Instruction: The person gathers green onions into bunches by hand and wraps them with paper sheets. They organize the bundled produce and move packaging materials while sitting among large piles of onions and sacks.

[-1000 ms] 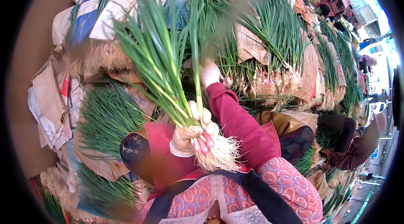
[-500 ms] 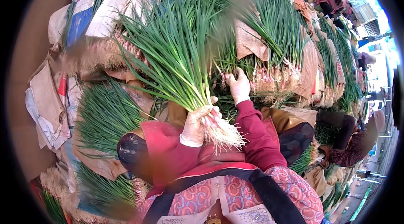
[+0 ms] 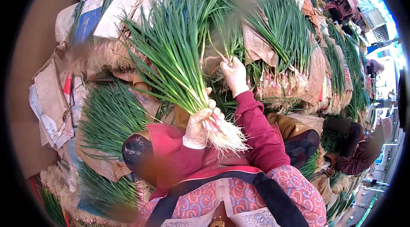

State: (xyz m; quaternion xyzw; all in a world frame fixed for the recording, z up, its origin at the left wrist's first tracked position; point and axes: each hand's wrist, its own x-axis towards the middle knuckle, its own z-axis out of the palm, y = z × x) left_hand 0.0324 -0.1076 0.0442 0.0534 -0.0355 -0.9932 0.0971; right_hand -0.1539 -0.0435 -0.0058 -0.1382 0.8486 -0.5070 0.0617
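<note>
A thick bunch of spring onions [image 3: 176,62] is gripped by my gloved left hand [image 3: 197,125] just above the small pink bulbs. Its green leaves fan up and away from me, while the pale stringy roots [image 3: 228,138] hang out on the right side of the hand, over my lap. Farther forward and to the right, my gloved right hand [image 3: 235,75] is closed on the lower ends of a few spring onions [image 3: 218,52], with a pale bent stalk running into its fingers. What lies inside its palm is hidden.
More spring onions [image 3: 286,26] lie heaped at the far right, roots toward me. Another pile [image 3: 112,114] rests by my left knee on brown sacking [image 3: 97,161]. Blue and white sacks [image 3: 90,18] are at the far left. A person in a checked top [image 3: 356,156] sits at right.
My right hand has shifted slightly left from the edge of the far-right heap and now grips spring onion stalks. The left hand keeps its hold on the bunch, nearly still.
</note>
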